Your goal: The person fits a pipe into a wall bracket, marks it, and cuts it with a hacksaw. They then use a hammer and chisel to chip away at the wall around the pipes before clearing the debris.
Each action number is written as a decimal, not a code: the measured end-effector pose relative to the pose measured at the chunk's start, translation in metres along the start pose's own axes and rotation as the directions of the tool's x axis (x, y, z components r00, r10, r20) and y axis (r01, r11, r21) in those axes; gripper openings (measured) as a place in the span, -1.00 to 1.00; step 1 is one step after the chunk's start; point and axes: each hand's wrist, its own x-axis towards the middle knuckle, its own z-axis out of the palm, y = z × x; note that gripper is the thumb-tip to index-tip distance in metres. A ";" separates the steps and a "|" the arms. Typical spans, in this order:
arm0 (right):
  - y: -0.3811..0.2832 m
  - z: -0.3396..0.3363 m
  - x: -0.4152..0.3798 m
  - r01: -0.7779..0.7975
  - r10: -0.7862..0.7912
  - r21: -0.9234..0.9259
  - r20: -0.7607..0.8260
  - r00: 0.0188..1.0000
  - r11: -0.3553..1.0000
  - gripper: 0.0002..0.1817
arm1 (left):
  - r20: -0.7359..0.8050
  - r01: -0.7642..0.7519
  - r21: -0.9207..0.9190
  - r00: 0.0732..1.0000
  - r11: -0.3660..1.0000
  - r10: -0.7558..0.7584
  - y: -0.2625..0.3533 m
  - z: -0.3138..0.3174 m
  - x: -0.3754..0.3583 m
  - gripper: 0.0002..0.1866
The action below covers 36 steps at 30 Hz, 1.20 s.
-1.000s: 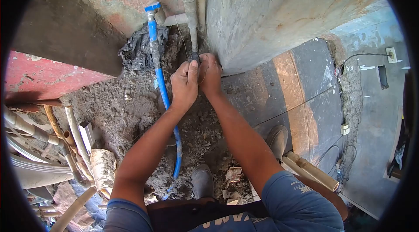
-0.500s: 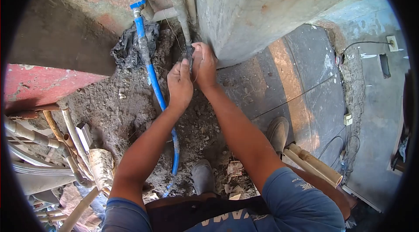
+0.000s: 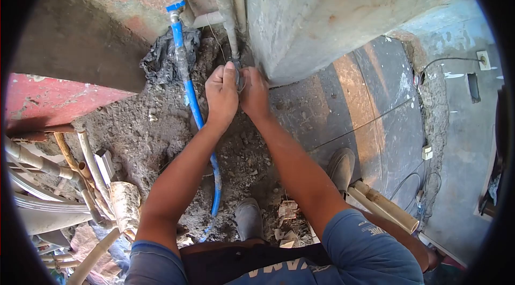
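Observation:
A grey pipe (image 3: 226,3) comes down beside the concrete column to a dark lower end (image 3: 236,65). My left hand (image 3: 222,93) is closed at that end, thumb stretched along it and fingers curled. Close against it, my right hand (image 3: 254,92) is closed too, its fingertips bent in at the pipe's end; what they pinch is hidden. A thin wire (image 3: 215,35) hangs left of the pipe and runs down toward my hands. A short bit of similar strand shows between the two hands.
Left of my hands, a blue hose (image 3: 190,94) runs down from a blue-handled tap (image 3: 175,6), past crumpled black plastic (image 3: 161,60). The concrete column (image 3: 284,22) stands close on the right. Old pipes (image 3: 94,161) are piled at lower left; a split bamboo-like length (image 3: 383,207) lies at right.
My right hand has drawn down slightly, its fingers now curled lower beside the pipe's end. The left thumb has moved up along the dark end. The view has shifted a little.

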 end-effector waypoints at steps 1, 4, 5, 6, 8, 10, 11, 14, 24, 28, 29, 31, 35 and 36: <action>0.000 0.000 -0.002 0.007 -0.007 0.001 0.003 1.000 1.000 -0.85 | 0.024 0.014 0.025 1.000 1.000 -0.015 -0.003 -0.001 0.001 -0.57; 0.000 -0.005 -0.007 0.007 -0.006 0.030 -0.026 1.000 1.000 -0.87 | 0.022 -0.029 0.016 0.999 0.999 0.029 -0.019 -0.002 0.023 -0.56; -0.001 -0.005 -0.009 0.005 -0.004 0.028 -0.028 1.000 1.000 -0.86 | 0.018 -0.022 0.036 1.000 0.999 0.021 -0.022 -0.002 0.027 -0.56; -0.004 -0.005 -0.011 0.000 0.001 0.026 -0.032 1.000 1.000 -0.86 | 0.018 -0.021 0.033 1.000 0.999 0.020 -0.024 0.000 0.031 -0.56; -0.010 -0.007 -0.019 -0.034 0.034 0.012 -0.017 0.999 0.999 -0.86 | 0.015 -0.029 0.068 0.999 0.997 0.028 -0.027 0.003 0.036 -0.56; -0.013 -0.008 -0.028 -0.065 0.065 -0.004 -0.010 0.998 0.998 -0.86 | 0.019 -0.030 0.080 0.999 0.996 0.029 -0.028 0.006 0.038 -0.56; -0.013 -0.008 -0.034 -0.041 0.041 0.004 -0.033 0.999 0.999 -0.87 | 0.017 -0.031 0.093 0.999 0.995 0.030 -0.028 0.008 0.039 -0.56; -0.013 -0.015 -0.035 -0.034 0.035 0.026 -0.052 0.998 0.999 -0.86 | 0.006 0.019 0.054 1.000 0.998 -0.020 -0.020 0.012 0.036 -0.56; -0.036 -0.033 0.002 0.145 -0.144 0.002 -0.085 0.986 0.989 -0.82 | 0.044 -0.206 0.278 0.979 0.938 0.202 0.006 -0.001 0.009 -0.55; -0.049 -0.031 0.008 0.222 -0.220 0.011 -0.095 0.971 0.975 -0.83 | 0.118 -0.492 0.425 0.862 0.760 0.492 0.048 0.001 0.035 -0.68; -0.055 -0.035 -0.001 0.159 -0.157 0.058 -0.036 0.987 0.986 -0.82 | 0.186 -0.635 0.504 0.742 0.586 0.644 0.059 0.004 0.042 -0.74; -0.071 -0.051 -0.027 0.124 -0.124 0.109 -0.004 0.992 0.986 -0.80 | 0.130 -0.499 0.647 0.817 0.576 0.562 0.059 0.005 0.043 -0.78; -0.144 -0.105 -0.017 0.206 -0.203 0.029 -0.077 0.976 0.978 -0.79 | 0.045 -0.037 0.375 0.999 0.926 0.021 -0.001 -0.013 0.071 -0.65; -0.159 -0.115 -0.004 0.140 -0.135 0.046 -0.093 0.986 0.989 -0.78 | 0.127 0.316 0.029 0.940 0.948 -0.317 -0.006 -0.014 0.073 -0.62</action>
